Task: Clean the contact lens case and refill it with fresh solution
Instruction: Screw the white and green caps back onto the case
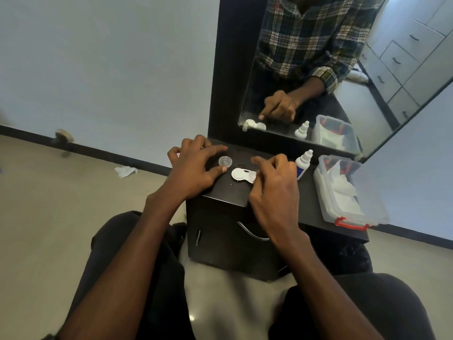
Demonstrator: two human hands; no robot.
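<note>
A white contact lens case (241, 175) lies on the dark cabinet top (228, 195). My right hand (274, 190) pinches its right end between thumb and fingers. A round clear cap (225, 161) sits just left of the case and behind it. Over that cap hovers my left hand (193, 168), fingers spread, thumb tip beside the cap, nothing gripped. A white solution bottle (303, 163) with a blue label stands to the right of my right hand, its cap on.
A clear plastic box (348, 192) with a red latch holds white tissue at the right of the top. A mirror (318, 69) leans behind. A crumpled tissue (126, 171) lies on the floor at left. The cabinet's front edge is near my knees.
</note>
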